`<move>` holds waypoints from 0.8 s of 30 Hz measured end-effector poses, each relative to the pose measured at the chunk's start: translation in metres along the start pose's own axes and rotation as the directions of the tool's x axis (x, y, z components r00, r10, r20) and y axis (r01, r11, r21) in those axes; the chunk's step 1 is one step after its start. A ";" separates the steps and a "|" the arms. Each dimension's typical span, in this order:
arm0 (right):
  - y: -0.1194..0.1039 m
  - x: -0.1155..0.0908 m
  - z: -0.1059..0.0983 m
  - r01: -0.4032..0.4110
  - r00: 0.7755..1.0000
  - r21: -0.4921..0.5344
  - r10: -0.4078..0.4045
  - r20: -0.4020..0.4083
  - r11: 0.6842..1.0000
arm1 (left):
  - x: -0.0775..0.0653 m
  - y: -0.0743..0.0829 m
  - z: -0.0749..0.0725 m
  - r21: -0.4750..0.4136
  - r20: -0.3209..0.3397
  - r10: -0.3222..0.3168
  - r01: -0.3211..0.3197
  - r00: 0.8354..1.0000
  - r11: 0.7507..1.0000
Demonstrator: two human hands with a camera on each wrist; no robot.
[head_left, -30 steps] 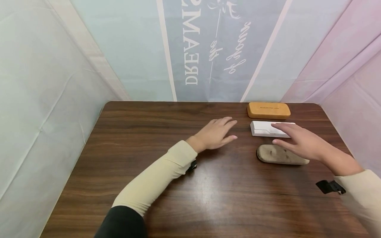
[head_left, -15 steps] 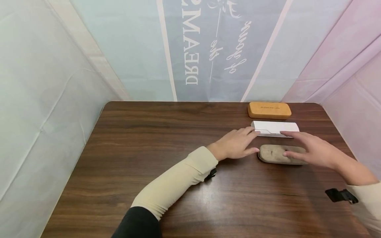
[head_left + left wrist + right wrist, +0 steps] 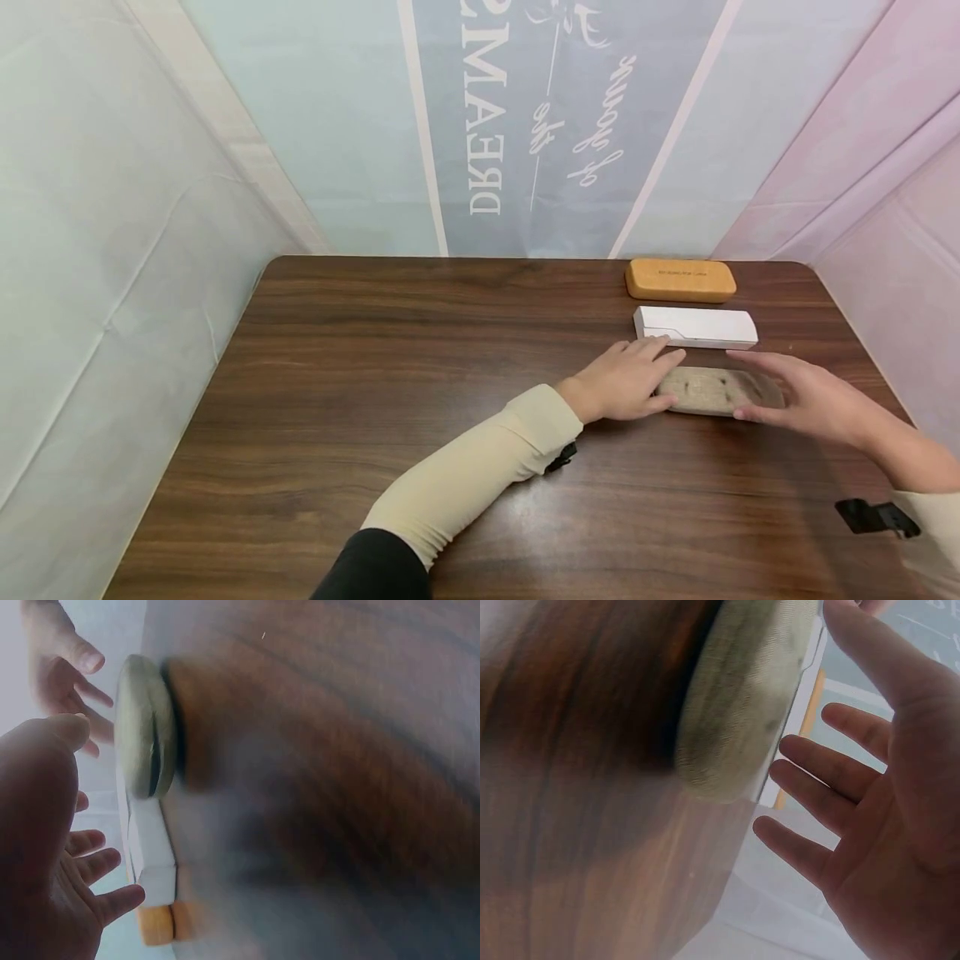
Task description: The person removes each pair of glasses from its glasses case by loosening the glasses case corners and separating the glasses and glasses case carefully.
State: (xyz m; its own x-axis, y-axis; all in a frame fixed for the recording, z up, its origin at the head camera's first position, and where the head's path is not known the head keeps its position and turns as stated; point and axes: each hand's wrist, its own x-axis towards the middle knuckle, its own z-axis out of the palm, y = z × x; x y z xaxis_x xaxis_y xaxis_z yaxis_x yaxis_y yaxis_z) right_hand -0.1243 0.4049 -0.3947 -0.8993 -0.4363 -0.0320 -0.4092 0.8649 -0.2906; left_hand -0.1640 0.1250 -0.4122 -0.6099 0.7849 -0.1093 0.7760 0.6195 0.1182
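Note:
A greyish-beige glasses case point(image 3: 697, 390) lies lengthwise on the table, nearest of three cases; its rounded end and side seam show in the left wrist view. At its left end is my left hand point(image 3: 628, 379), fingers spread and curled round nothing. My right hand point(image 3: 821, 396) is over the right end, thumb and fingers apart, covering part of that end. The right wrist view shows a gap between the right fingers and the case point(image 3: 739, 705). Whether the left fingertips touch the case, I cannot tell. Just behind lies a white folding case point(image 3: 697, 325).
A tan-orange glasses case point(image 3: 680, 280) lies behind the white one, near the back edge of the dark wood table point(image 3: 375, 350). Printed cloth point(image 3: 555, 125) hangs behind the table, with more cloth at both sides.
My left hand has moved right and nearer, from beside the cases to the left end of the beige one. My right hand has shifted right and nearer, uncovering the white case.

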 end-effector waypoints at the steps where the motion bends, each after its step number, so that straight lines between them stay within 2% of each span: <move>1: 0.001 -0.001 0.002 0.000 1.000 -0.002 0.000 -0.003 1.000 | 0.002 0.002 0.002 0.000 0.008 -0.001 0.001 1.000 1.000; 4: 0.006 -0.002 0.006 -0.002 1.000 -0.006 0.002 -0.002 1.000 | 0.007 0.008 0.009 0.009 0.006 0.013 -0.013 1.000 1.000; 10: 0.010 -0.003 0.013 -0.040 0.998 0.069 0.036 0.049 0.997 | 0.015 0.017 0.016 0.007 0.017 0.038 -0.038 0.999 0.999; 14: 0.012 -0.004 0.018 -0.009 1.000 0.069 0.007 0.029 0.998 | 0.020 0.022 0.018 -0.007 0.053 0.014 -0.014 0.999 1.000; 18: 0.015 -0.005 0.021 0.020 1.000 0.034 -0.020 -0.002 0.999 | 0.024 0.025 0.019 -0.044 0.049 -0.005 0.007 0.999 0.999; 24: 0.016 -0.005 0.022 0.003 0.999 0.034 -0.005 0.047 0.999 | 0.027 0.027 0.020 -0.076 0.017 -0.035 0.037 0.999 0.996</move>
State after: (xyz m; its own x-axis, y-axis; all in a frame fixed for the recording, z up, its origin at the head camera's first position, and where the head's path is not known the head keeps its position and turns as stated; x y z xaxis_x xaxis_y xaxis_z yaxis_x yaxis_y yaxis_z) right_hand -0.1231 0.4151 -0.4205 -0.8890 -0.4515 -0.0759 -0.4066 0.8547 -0.3227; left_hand -0.1564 0.1624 -0.4313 -0.6343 0.7621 -0.1299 0.7387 0.6471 0.1889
